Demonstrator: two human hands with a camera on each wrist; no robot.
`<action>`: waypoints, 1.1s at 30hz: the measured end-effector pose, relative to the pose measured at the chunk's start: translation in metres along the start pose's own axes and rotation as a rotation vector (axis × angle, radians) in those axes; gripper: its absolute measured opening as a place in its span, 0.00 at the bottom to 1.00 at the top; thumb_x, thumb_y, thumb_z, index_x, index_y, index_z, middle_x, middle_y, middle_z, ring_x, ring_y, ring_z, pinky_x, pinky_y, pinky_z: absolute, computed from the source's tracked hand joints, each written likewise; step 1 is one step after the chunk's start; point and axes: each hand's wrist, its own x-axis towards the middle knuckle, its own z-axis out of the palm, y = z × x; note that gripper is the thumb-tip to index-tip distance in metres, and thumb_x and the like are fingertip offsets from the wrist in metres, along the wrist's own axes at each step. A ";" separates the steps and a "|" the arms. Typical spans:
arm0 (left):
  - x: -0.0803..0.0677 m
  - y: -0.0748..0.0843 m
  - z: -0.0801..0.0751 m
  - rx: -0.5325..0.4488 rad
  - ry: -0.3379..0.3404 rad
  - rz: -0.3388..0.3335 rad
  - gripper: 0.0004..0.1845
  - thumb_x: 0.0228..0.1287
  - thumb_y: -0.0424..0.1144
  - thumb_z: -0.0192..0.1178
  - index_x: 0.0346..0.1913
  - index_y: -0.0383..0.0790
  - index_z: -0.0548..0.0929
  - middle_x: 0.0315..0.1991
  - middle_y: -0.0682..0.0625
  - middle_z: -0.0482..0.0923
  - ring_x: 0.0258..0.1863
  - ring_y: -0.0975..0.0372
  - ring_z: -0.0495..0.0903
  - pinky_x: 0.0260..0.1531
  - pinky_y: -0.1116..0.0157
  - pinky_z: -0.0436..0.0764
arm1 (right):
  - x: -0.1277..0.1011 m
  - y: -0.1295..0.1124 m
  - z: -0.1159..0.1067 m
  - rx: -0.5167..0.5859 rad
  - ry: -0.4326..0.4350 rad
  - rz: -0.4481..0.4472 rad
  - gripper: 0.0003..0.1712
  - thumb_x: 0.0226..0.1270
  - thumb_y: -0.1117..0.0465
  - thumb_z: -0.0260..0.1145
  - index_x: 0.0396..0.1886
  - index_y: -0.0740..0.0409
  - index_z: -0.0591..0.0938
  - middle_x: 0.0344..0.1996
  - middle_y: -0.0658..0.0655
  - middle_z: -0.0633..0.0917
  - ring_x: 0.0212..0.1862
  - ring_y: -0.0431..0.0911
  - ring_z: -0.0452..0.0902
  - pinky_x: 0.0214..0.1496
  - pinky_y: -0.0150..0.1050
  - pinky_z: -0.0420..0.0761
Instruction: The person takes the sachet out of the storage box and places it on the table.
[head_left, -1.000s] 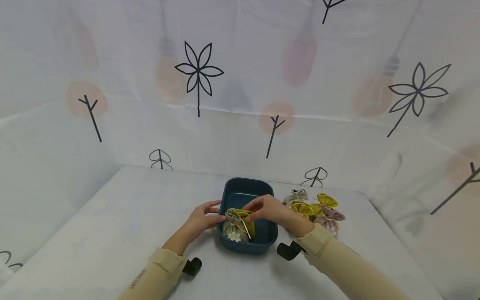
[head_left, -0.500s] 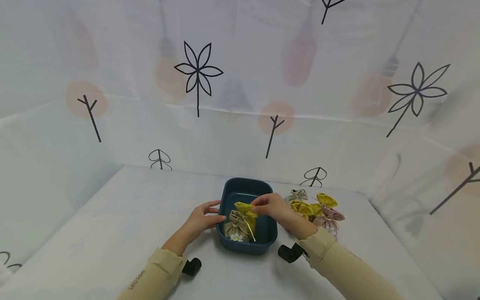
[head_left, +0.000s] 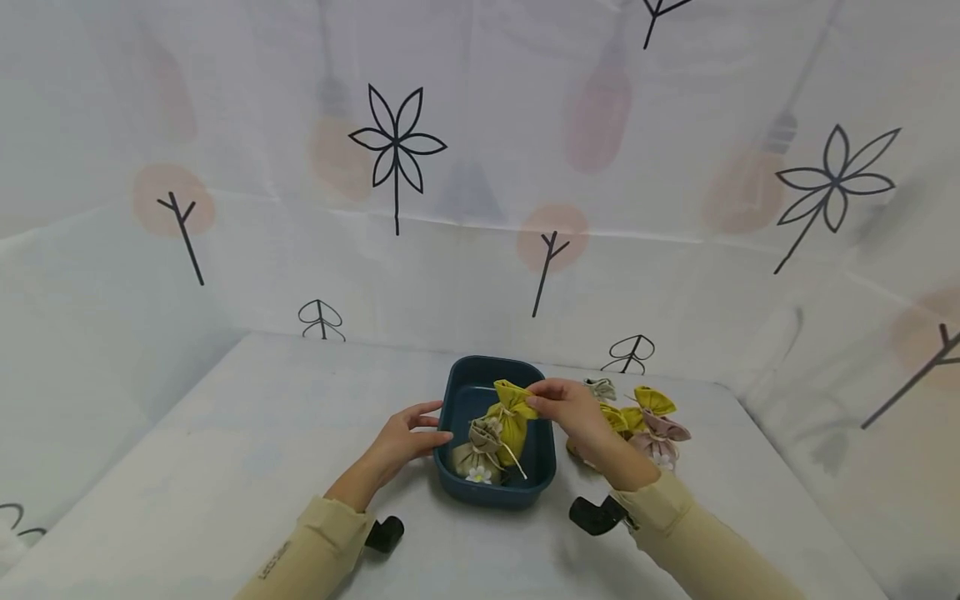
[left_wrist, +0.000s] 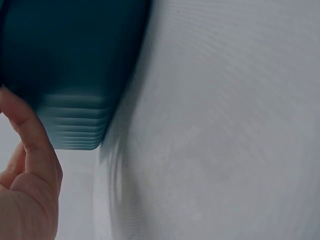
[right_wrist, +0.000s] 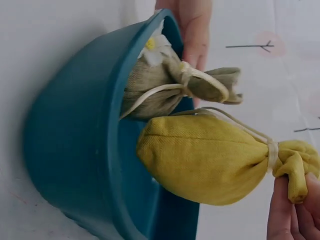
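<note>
Pouch cluster (head_left: 637,417) right of tub (head_left: 467,390)

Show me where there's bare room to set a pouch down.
Bare tabletop stretches left of the blue tub; the tub's far half is bare too. Crowded: the pouch pile right of the tub, and its near half, where the beige pouch sits.

Left hand (head_left: 401,438): fingers straight, lying flat against the near-left outer wall of the tub (head_left: 461,390), thumb on the wall below the rim. Left forearm runs from the near-left of the tub, sleeve to the wrist. Right hand (head_left: 572,406): raised over the tub's right rim, fingertips (right_wrist: 287,215) pinching the gathered neck of the yellow pouch (head_left: 512,419). Right forearm angles in from the near-right of the tub, sleeved, wrist slightly lifted.
</note>
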 end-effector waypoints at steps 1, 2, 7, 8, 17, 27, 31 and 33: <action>0.000 0.000 0.000 -0.001 0.000 0.000 0.35 0.52 0.35 0.70 0.65 0.39 0.69 0.53 0.38 0.71 0.37 0.58 0.79 0.39 0.60 0.81 | -0.002 -0.002 -0.001 0.003 0.015 0.001 0.09 0.65 0.68 0.61 0.43 0.68 0.80 0.36 0.56 0.83 0.39 0.45 0.78 0.52 0.48 0.76; 0.001 0.000 0.000 -0.001 0.000 0.001 0.35 0.52 0.35 0.70 0.65 0.39 0.69 0.53 0.38 0.71 0.37 0.58 0.79 0.39 0.60 0.81 | -0.003 -0.004 -0.003 0.007 0.021 -0.002 0.09 0.66 0.68 0.60 0.43 0.69 0.80 0.36 0.57 0.83 0.39 0.45 0.78 0.52 0.47 0.76; 0.001 -0.001 0.000 0.008 -0.005 0.005 0.35 0.52 0.36 0.70 0.65 0.39 0.69 0.53 0.38 0.71 0.38 0.58 0.79 0.39 0.60 0.81 | -0.010 -0.011 -0.009 0.023 0.061 -0.022 0.10 0.67 0.68 0.59 0.44 0.69 0.78 0.36 0.57 0.82 0.38 0.44 0.77 0.48 0.39 0.78; 0.001 -0.001 0.000 0.011 -0.005 0.002 0.35 0.52 0.36 0.70 0.65 0.40 0.69 0.53 0.38 0.71 0.38 0.57 0.79 0.39 0.61 0.81 | -0.011 -0.012 -0.010 0.022 0.066 -0.029 0.10 0.68 0.67 0.58 0.44 0.69 0.78 0.36 0.57 0.82 0.38 0.44 0.76 0.46 0.37 0.78; 0.002 -0.002 0.000 0.021 0.001 -0.004 0.36 0.51 0.38 0.71 0.64 0.41 0.70 0.53 0.39 0.72 0.40 0.57 0.80 0.41 0.60 0.81 | -0.024 -0.016 -0.020 -0.029 0.160 -0.035 0.12 0.68 0.65 0.59 0.48 0.67 0.77 0.41 0.58 0.81 0.42 0.46 0.75 0.43 0.31 0.77; 0.002 -0.002 -0.001 0.016 -0.001 -0.005 0.35 0.52 0.37 0.71 0.64 0.41 0.70 0.53 0.39 0.71 0.40 0.57 0.79 0.41 0.61 0.80 | -0.043 -0.016 -0.036 0.034 0.186 -0.012 0.13 0.69 0.64 0.58 0.49 0.67 0.75 0.41 0.55 0.80 0.43 0.43 0.73 0.46 0.30 0.76; 0.002 -0.002 -0.001 0.021 -0.001 -0.001 0.35 0.51 0.38 0.71 0.64 0.41 0.70 0.53 0.39 0.71 0.40 0.57 0.79 0.41 0.61 0.80 | -0.052 -0.013 -0.046 0.019 0.210 -0.036 0.13 0.69 0.65 0.57 0.49 0.69 0.74 0.38 0.52 0.80 0.40 0.39 0.74 0.44 0.28 0.76; 0.002 -0.003 -0.001 0.021 -0.001 0.002 0.36 0.51 0.38 0.71 0.64 0.41 0.70 0.53 0.40 0.71 0.40 0.58 0.79 0.41 0.61 0.80 | -0.056 -0.009 -0.051 -0.009 0.219 -0.058 0.13 0.69 0.66 0.57 0.48 0.70 0.74 0.38 0.52 0.80 0.40 0.39 0.74 0.43 0.27 0.76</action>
